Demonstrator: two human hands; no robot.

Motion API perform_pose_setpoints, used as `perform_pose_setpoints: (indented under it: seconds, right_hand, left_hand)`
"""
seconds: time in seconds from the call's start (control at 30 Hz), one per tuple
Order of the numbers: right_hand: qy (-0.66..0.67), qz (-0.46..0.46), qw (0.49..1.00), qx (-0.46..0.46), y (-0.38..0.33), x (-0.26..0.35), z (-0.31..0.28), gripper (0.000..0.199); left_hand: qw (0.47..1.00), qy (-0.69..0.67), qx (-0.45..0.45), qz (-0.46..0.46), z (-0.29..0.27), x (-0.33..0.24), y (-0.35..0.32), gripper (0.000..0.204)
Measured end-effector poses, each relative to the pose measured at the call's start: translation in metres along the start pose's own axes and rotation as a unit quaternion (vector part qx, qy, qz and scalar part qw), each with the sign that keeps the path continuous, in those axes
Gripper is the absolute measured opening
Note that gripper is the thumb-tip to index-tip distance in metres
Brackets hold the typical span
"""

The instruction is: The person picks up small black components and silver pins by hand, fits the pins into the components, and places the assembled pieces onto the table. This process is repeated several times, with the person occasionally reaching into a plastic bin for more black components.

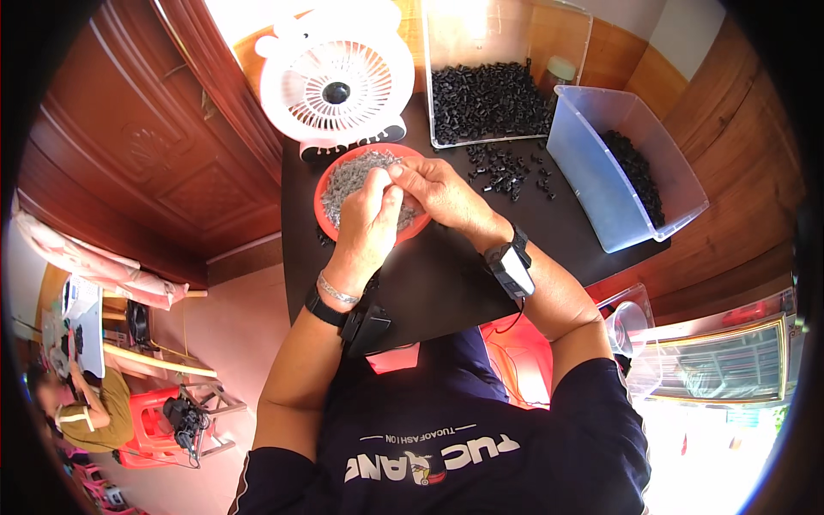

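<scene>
My left hand (pixel 369 219) and my right hand (pixel 442 193) meet over a red bowl (pixel 420 228), thumbs and fingertips pinched together and nearly touching. Whatever lies between the fingertips is hidden or too small to make out. Heaped in the bowl are many small grey, metallic-looking pieces (pixel 348 182). Just right of my right hand, small black parts (pixel 502 172) are scattered loose over the dark tabletop (pixel 429 292). A silvery bracelet and a black strap circle my left wrist. On my right wrist sits a strapped device with a pale face.
A white fan (pixel 336 90) stands behind the bowl. At the back, a clear bin (pixel 432 103) holds more black parts. The bluish translucent bin (pixel 592 180) at right contains black parts too. Far left, another person (pixel 94 416) sits at a table near a red stool (pixel 150 421).
</scene>
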State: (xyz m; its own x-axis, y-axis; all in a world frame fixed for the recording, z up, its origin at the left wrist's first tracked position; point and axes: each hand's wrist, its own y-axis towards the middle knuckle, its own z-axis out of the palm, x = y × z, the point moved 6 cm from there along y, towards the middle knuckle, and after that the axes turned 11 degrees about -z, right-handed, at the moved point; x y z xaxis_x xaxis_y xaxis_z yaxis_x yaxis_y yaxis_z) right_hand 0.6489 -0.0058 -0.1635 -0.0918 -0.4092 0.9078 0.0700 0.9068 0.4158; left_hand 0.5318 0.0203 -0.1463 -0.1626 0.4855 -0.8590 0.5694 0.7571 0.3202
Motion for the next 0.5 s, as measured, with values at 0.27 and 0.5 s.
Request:
perform_pose_setpoints:
  seconds: [0.27,0.5]
  right_hand:
    - [-0.262,-0.073,0.962,0.02,-0.005,0.024,0.006,0.019]
    - [-0.166,0.011,0.985,0.056,-0.001,0.0,0.009,0.027]
  left_hand:
    - [0.971,-0.174,0.068,-0.149,-0.005,0.042,0.0,0.012]
    - [0.996,-0.026,0.065,-0.06,-0.007,0.028,0.0,0.019]
